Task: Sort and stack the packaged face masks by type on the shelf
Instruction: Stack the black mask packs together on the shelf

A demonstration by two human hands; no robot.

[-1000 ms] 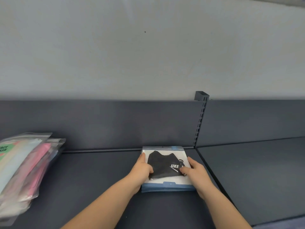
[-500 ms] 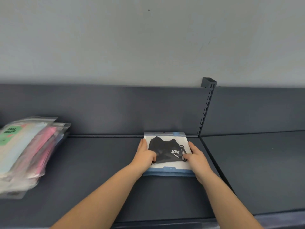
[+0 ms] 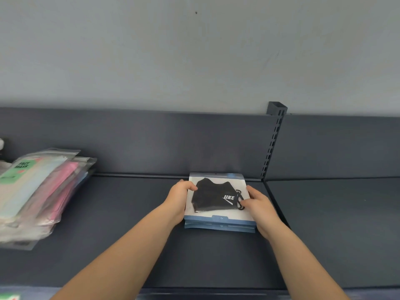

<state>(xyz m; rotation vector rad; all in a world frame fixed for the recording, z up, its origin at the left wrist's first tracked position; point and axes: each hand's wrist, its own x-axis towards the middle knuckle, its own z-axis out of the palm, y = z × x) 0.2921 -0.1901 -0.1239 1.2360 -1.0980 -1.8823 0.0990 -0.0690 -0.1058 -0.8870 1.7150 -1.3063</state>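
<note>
**Two hands hold a stack of black face masks on a dark shelf**

A plain, pale grey wall (image 3: 194,50) fills the upper part of the view, with one small dark speck (image 3: 196,12) high on it. Below the wall runs the dark grey back panel (image 3: 129,144) of a shop-style shelving unit. The shelf (image 3: 129,234) is a flat, matt, dark grey deck stretching from the left edge towards the right. There a thin seam divides it from a neighbouring bay (image 3: 335,224) of the same colour. A slotted upright post (image 3: 273,144) rises from that seam against the back panel, and its top stands a little above the panel's edge.

Two bare forearms reach in from the bottom of the view towards the middle of the shelf.

At the far left lies a slanting pile of mixed packets (image 3: 43,191). These are clear bags with pale green, pink and white masks inside, and the top one carries a green label reading "FACE MASK". The pile is well apart from the hands.

Near the back of the shelf, just left of the post, sits a neat stack of black mask packets (image 3: 218,211). They are white cards with blue lower edges, and the top one shows a folded black mask with white lettering. The left hand (image 3: 179,200) grips the stack's left side, fingers curled over its upper left edge. The right hand (image 3: 257,204) holds the right side. Its thumb lies on top beside the mask's ear loops, and its fingers are tucked along the edge, mostly hidden.
</note>
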